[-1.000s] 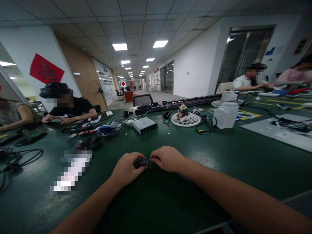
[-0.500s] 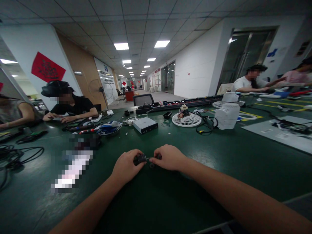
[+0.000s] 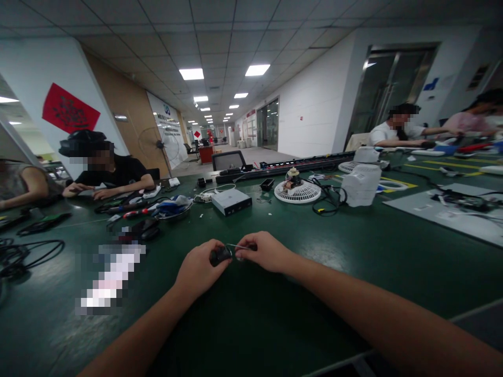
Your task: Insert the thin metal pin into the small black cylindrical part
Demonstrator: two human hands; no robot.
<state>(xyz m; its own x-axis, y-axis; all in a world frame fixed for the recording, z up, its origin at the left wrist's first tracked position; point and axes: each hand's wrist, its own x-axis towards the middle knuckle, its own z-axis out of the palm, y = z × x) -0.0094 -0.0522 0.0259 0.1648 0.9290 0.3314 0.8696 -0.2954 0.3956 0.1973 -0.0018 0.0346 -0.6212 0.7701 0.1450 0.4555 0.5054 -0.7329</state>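
1. Left hand [image 3: 197, 268]: fingers closed round dark part [image 3: 220, 255], over table [image 3: 243, 324].
2. Right hand [image 3: 264, 251]: pinching thin rod [image 3: 239, 246] at part's end.
3. Part: probably light, rigid; best gripped by its sides.

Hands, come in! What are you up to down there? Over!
Left hand gripping small dark cylindrical part. Right hand pinching thin metal rod, tip by the part; contact unclear. Optical drive beyond, clear of both hands.
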